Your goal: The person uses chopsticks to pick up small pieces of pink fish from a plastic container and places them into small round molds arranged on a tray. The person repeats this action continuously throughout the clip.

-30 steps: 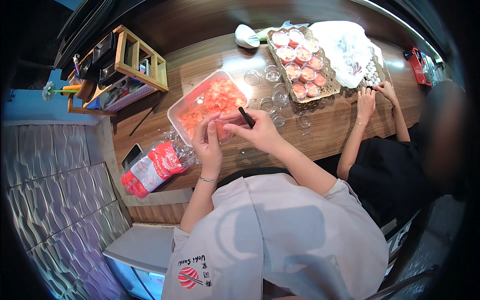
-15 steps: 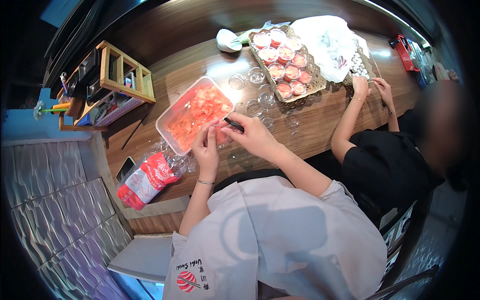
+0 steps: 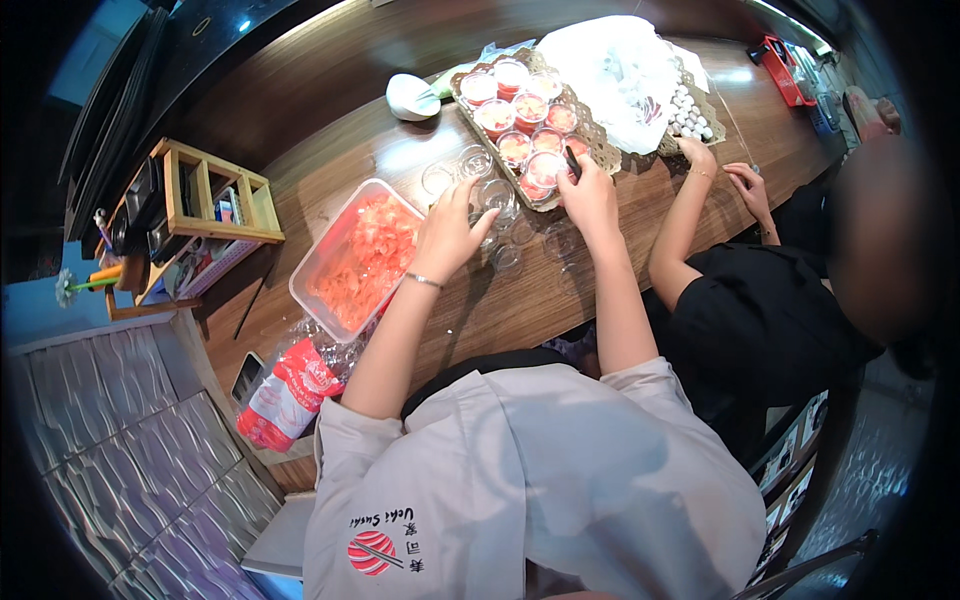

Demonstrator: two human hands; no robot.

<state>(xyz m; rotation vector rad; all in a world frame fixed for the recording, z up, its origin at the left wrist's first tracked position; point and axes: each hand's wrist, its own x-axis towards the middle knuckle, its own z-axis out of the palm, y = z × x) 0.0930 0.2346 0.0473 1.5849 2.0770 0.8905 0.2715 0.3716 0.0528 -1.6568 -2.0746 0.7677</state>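
One wooden rack [image 3: 172,190], well left of the tub [image 3: 330,236]; thin dark stick [image 3: 254,300] between the two. Phone [image 3: 247,372] and red-and-white plastic package [image 3: 290,395] off the tub's near left corner. Package touching it or just beside, can't tell.

Tub itself: translucent, rectangular, holding a good layer of orange-pink shreds [image 3: 355,275]. White rounded item [image 3: 410,97] beyond it, kind unclear.

Left hand [image 3: 455,230]: just right of the tub, fingers spread, no grip visible. Fingertips over or near clear plastic discs [image 3: 507,258]; contact not readable. Discs scattered right of the tub, lids or empty cups, can't separate.

Farther right of the tub: brown lace-edged tray [image 3: 597,130] carrying small clear cups [image 3: 529,107], roughly ten, orange-filled, look lidded. Right hand [image 3: 590,185], same side of the tub: fingers curled round a short black pen-like tool [image 3: 573,160], fingertips at the front cup [image 3: 543,168]. Pinching that cup or only touching, can't tell.

Rightmost from the tub: white plastic bag [image 3: 610,75], co-worker's hand [image 3: 697,155] by small white pieces [image 3: 688,115], red basket [image 3: 785,75].

Progress, my read: about ten cups filled and in the tray. Shreds left over, discs loose, so partway. Remaining count unclear.
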